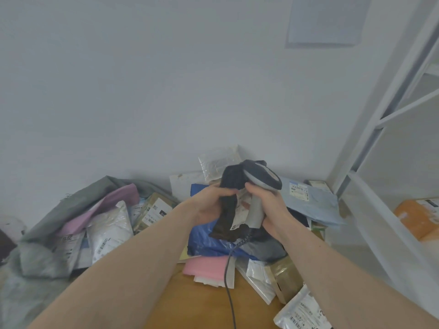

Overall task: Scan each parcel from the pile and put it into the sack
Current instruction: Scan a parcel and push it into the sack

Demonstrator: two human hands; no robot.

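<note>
Gripping a black parcel (pixel 229 203), left fingers (pixel 225 193) curl; right fingers (pixel 255 189) clasp scanner (pixel 260 186).

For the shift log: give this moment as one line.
left hand: holds black parcel | right hand: grips scanner | sack: part-filled

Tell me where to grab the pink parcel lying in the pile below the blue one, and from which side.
Probably take the pink parcel by its near left edge, coming from the left. It lies flat; the blue parcel overlaps its far side, and the scanner cable crosses its right end.
</note>
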